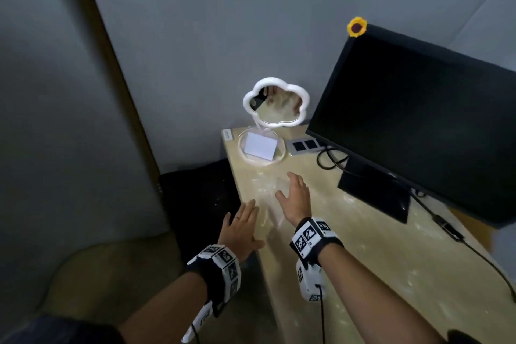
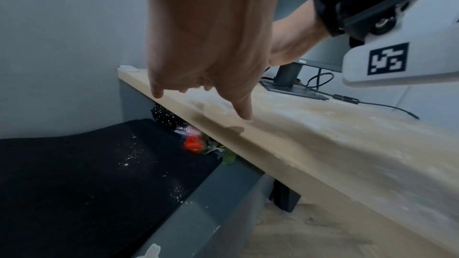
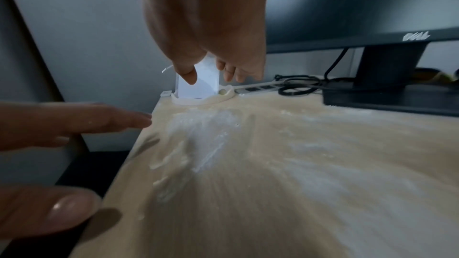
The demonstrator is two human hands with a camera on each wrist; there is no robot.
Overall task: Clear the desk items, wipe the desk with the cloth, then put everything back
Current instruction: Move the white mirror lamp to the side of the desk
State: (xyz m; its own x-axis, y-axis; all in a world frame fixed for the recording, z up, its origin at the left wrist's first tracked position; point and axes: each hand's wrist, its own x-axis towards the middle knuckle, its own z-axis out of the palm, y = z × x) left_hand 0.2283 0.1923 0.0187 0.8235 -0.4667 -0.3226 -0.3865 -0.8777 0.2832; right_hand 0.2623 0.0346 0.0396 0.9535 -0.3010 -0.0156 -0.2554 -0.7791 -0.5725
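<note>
Both hands are empty with fingers spread loosely: the right hand (image 1: 296, 198) hovers palm down over the desk (image 1: 363, 254), reaching toward the cloud-shaped mirror (image 1: 275, 102) at the far left corner, while the left hand (image 1: 241, 227) hangs over the desk's left edge, thumb near the wood. White powdery smears (image 3: 206, 138) cover the surface beneath them, so wiping looks undone, and no cloth is in sight. Clearing seems only partly done: the mirror with a white card (image 1: 261, 146) in its base remains, beside a power strip (image 1: 305, 145) and the monitor (image 1: 413, 123). A red flower (image 2: 193, 144) lies below the desk
</note>
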